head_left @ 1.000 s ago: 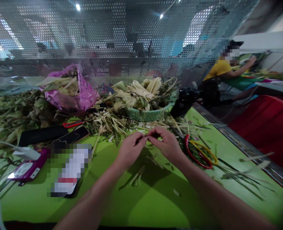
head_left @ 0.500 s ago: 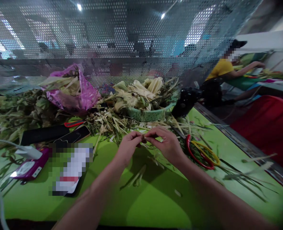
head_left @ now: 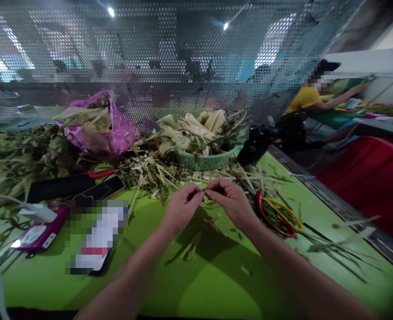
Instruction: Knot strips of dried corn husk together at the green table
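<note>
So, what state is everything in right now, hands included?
Left hand: thumb and forefinger pinched
Right hand: pinched likewise; anything held is too small to tell
Pink plastic bag: open, stuffed with dried husks
Green basket: heaped full
Scissors: lying down, blade opening unclear
Purple power strip: white adapter apparently plugged in
Smartphone: lying flat, dark

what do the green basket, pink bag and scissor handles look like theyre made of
Green basket: probably moulded plastic, fairly matt, given its perforated wall. Pink bag: likely thin plastic film, creased and shiny. Scissor handles: smooth red and yellow, perhaps plastic or coated metal; core hidden.
</note>
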The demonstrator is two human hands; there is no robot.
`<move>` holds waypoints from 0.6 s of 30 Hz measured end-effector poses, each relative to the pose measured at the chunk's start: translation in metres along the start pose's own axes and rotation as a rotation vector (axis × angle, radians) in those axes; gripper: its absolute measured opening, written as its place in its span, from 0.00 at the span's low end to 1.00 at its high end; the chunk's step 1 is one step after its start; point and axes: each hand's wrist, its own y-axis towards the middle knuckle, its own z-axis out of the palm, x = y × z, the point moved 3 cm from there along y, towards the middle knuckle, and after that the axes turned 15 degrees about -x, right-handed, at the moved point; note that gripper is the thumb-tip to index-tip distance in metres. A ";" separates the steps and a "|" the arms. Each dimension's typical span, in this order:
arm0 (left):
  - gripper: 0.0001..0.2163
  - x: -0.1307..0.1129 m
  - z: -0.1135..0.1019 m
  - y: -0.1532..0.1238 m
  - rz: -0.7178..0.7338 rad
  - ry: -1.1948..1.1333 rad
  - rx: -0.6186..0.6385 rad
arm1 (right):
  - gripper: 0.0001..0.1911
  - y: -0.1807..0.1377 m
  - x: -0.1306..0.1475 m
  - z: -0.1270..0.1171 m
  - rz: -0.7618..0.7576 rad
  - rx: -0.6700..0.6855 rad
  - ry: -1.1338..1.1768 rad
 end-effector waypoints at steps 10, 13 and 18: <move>0.08 0.002 0.000 0.000 0.009 0.028 0.000 | 0.08 0.003 0.000 0.000 0.054 0.055 0.065; 0.09 0.004 0.000 0.001 -0.069 0.049 0.022 | 0.07 0.003 0.003 -0.003 -0.007 0.033 -0.033; 0.07 0.003 -0.002 0.005 -0.039 0.093 0.037 | 0.05 0.003 0.003 -0.003 -0.047 0.020 -0.107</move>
